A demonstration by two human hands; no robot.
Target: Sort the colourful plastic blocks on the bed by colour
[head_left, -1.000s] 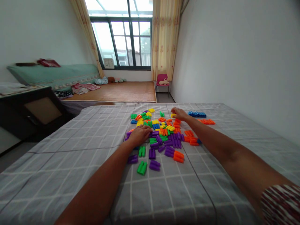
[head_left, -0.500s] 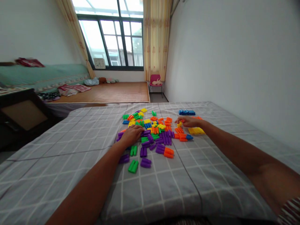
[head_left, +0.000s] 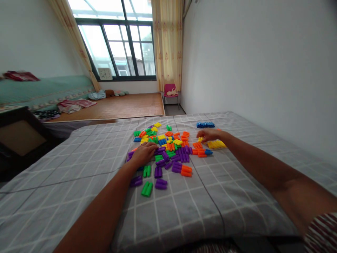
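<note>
- Plainly, the right hand (head_left: 209,134) had its thumb and fingers drawn together on a small yellow piece (head_left: 200,139), which showed just below the fingertips.
- Nearest to that hand was a yellow row (head_left: 215,144), on the person's side of it and a little right of the fingertips; its long axis ran sideways, and its right end met the forearm in view, so how far it went on could not be told.
- Beyond the right hand, farther from the person, lay a blue row (head_left: 205,124), also stretched sideways and apart from the fingers.
- Just below the yellow piece sat an orange piece (head_left: 197,145); whether the two touched was unclear.
- Well to the left, the left hand (head_left: 145,154) rested palm down, fingers bent, at the left edge of the mixed pile, beside a purple piece (head_left: 159,150); whether it gripped anything could not be told.
- Under everything spread a grey checked cloth (head_left: 179,211), and the right hand was clearly the nearer to both rows.
</note>
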